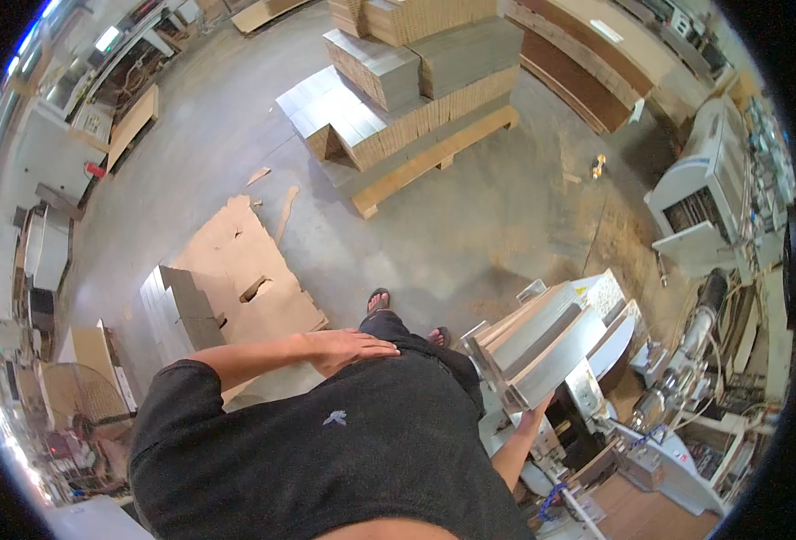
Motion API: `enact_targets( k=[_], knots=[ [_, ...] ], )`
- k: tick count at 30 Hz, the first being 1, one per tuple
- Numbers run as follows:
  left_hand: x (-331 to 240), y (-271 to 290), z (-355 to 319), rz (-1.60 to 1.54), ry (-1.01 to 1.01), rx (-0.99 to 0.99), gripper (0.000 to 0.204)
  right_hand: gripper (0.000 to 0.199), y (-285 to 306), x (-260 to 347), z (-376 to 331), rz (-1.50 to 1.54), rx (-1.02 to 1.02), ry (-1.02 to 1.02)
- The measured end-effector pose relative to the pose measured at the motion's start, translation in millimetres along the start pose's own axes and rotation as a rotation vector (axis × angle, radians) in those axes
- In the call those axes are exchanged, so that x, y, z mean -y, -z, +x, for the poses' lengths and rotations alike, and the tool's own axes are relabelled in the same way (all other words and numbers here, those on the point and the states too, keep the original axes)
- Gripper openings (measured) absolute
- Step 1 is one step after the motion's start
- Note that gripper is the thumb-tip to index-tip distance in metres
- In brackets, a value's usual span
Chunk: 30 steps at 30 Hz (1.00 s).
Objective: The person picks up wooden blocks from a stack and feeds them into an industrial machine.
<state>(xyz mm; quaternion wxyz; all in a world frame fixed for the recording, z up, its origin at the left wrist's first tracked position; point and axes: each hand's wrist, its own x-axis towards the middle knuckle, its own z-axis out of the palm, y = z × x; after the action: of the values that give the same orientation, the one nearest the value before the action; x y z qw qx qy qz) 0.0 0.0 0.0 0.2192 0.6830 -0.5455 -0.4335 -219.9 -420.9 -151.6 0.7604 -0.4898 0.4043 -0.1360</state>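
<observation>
My left hand (pixel 353 349) lies flat against the front of my dark clothing at the waist, its fingers stretched out together and nothing in them. Low on the right, my right hand (pixel 535 412) touches the near end of a stack of long narrow panels (pixel 551 346), grey on the face and brown at the edges. That stack rests in a metal holder on a machine (pixel 609 301). Most of the right hand's fingers are hidden by the panel end, so their grip does not show.
Ahead stands a wooden pallet (pixel 443 160) with stacked grey panels (pixel 470 67). A torn cardboard sheet (pixel 236 256) lies left of my feet, beside a small panel stack (pixel 177 310). Pipes and hoses (pixel 686 360) crowd the right; a mesh-guarded fan (pixel 83 396) stands left.
</observation>
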Motion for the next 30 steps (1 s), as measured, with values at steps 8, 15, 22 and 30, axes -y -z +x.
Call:
enact_targets(
  k=[8,15,22,30],
  knots=[
    [-2.9,-7.7,-12.9,-0.017,-0.102,-0.041,0.084,0.048,22.2,-19.4,2.1,0.084,-0.156,0.045],
    [-10.6,-4.7,-15.7,0.006,-0.085,-0.008,0.085,0.048,21.7,-17.9,1.3,0.075,-0.188,0.019],
    [-12.3,-9.9,-19.3,-0.064,-0.074,-0.032,0.085,0.048,20.6,-18.0,2.4,0.064,-0.198,0.005],
    [-6.3,-9.7,-11.6,-0.038,-0.085,-0.002,0.075,0.048,22.1,-24.3,0.2,0.103,-0.22,0.004]
  ],
)
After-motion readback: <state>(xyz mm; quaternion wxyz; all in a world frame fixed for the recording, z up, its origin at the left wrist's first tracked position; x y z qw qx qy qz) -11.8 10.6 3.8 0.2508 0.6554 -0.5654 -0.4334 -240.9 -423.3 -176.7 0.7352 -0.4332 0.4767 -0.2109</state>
